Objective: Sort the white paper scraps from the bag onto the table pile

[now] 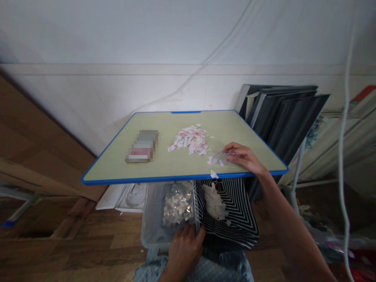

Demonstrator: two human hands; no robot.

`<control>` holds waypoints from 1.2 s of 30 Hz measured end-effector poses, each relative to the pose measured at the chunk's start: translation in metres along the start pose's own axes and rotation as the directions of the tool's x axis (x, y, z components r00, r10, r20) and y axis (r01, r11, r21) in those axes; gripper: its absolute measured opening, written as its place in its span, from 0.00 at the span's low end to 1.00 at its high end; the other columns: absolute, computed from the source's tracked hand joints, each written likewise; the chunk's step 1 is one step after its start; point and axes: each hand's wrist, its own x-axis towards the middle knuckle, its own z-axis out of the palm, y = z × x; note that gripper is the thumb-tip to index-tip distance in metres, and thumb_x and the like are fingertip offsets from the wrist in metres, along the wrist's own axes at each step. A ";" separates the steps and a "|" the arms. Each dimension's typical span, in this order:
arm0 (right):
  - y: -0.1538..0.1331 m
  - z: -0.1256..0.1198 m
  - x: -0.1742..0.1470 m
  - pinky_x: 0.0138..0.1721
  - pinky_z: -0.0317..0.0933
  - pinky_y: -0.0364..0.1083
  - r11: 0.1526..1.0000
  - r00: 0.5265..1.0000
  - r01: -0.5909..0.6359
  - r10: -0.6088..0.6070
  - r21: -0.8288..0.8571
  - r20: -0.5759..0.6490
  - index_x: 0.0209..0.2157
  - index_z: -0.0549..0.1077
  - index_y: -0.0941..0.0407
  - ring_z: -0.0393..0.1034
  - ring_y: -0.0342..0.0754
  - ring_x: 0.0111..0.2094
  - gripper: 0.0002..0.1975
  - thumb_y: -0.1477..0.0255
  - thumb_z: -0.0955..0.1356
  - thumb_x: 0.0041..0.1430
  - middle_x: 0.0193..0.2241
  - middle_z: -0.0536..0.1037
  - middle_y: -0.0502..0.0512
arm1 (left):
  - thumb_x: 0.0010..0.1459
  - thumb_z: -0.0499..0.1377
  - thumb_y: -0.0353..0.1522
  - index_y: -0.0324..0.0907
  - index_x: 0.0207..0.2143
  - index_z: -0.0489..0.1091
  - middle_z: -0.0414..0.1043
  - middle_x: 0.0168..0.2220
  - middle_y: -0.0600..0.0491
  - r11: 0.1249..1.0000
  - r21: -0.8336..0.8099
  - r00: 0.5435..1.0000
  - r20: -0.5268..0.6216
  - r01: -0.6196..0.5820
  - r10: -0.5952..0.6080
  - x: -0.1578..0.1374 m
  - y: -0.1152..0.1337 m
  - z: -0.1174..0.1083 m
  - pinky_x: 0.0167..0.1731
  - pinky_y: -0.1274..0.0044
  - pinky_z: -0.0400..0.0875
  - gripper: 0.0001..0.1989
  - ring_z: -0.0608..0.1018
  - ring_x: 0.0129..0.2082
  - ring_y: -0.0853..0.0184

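Note:
My right hand (245,158) is closed on a crinkled, clear plastic piece, perhaps a small bag (223,158), low over the right front of the table. White paper scraps (214,174) lie beside and under the plastic, some at the table's front edge. A pile of white and pinkish paper scraps (192,139) rests mid-table. Below, my left hand (186,246) grips the near right rim of a clear plastic bin (152,223). Inside that bin is a shiny clear bag of small pieces (178,205). Against its right side, a black-and-white striped cloth (241,211) bears more scraps (216,203).
The small table (111,172) has a blue edge and stands by a white wall. A blurred-out, phone-shaped object (143,147) lies on its left. Dark flat panels (282,117) lean at right; a brown cardboard-like panel (44,145) stands left. A white cable (342,156) hangs at right.

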 end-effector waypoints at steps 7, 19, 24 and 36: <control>0.002 0.000 0.000 0.36 0.58 0.47 1.000 1.000 0.022 -0.022 -0.022 -0.013 0.23 0.72 0.56 0.65 0.45 0.35 0.08 0.69 0.66 0.52 0.33 0.70 0.54 | 0.49 0.59 0.26 0.43 0.48 0.62 0.69 0.37 0.49 1.000 -0.001 1.000 -0.019 -0.001 0.001 -0.001 -0.001 -0.001 0.34 0.71 0.68 0.22 0.71 0.36 0.61; 0.002 -0.001 0.000 0.36 0.59 0.47 1.000 1.000 0.008 -0.008 0.008 -0.006 0.21 0.72 0.57 0.65 0.46 0.34 0.09 0.68 0.67 0.50 0.32 0.70 0.54 | 0.48 0.59 0.27 0.43 0.47 0.63 0.69 0.36 0.49 1.000 0.011 1.000 -0.028 -0.004 0.004 0.000 -0.001 0.001 0.33 0.71 0.68 0.22 0.71 0.35 0.61; 0.005 -0.001 0.000 0.34 0.58 0.46 0.999 0.990 -0.031 0.026 -0.029 -0.139 0.19 0.71 0.57 0.65 0.45 0.32 0.09 0.68 0.67 0.50 0.29 0.70 0.53 | 0.48 0.59 0.26 0.44 0.47 0.63 0.69 0.35 0.50 1.000 0.014 1.000 -0.024 -0.002 0.003 -0.001 -0.001 0.002 0.33 0.72 0.68 0.22 0.71 0.35 0.61; 0.004 -0.004 -0.003 0.33 0.58 0.45 0.994 0.996 -0.068 0.072 0.082 -0.048 0.20 0.71 0.57 0.66 0.44 0.31 0.07 0.71 0.68 0.47 0.28 0.71 0.53 | 0.49 0.58 0.25 0.44 0.48 0.61 0.69 0.36 0.50 1.000 0.011 1.000 -0.015 -0.009 0.010 -0.001 -0.001 0.002 0.33 0.72 0.67 0.22 0.71 0.35 0.62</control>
